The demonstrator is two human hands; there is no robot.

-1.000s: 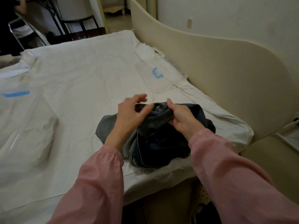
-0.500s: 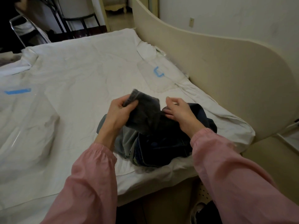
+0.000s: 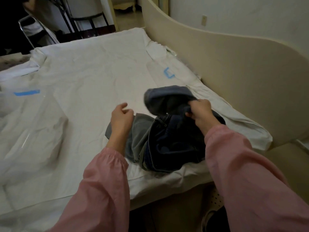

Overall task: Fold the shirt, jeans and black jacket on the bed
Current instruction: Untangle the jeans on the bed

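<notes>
Out at nine o'clock, a blue tape strip (image 3: 26, 93) on the white bed (image 3: 93, 77). Just left of centre, the left hand (image 3: 121, 117) hangs with fingers loosely curled, gripping nothing, over the grey edge of the clothes pile (image 3: 140, 133). The pile lies crumpled by the bed's near edge, with the dark jeans (image 3: 175, 143) at its three o'clock side. Up at the pile's one o'clock, the right hand (image 3: 199, 113) is clamped tight on a dark garment (image 3: 167, 97), lifted above the heap. Cream headboard (image 3: 242, 84) at three o'clock
</notes>
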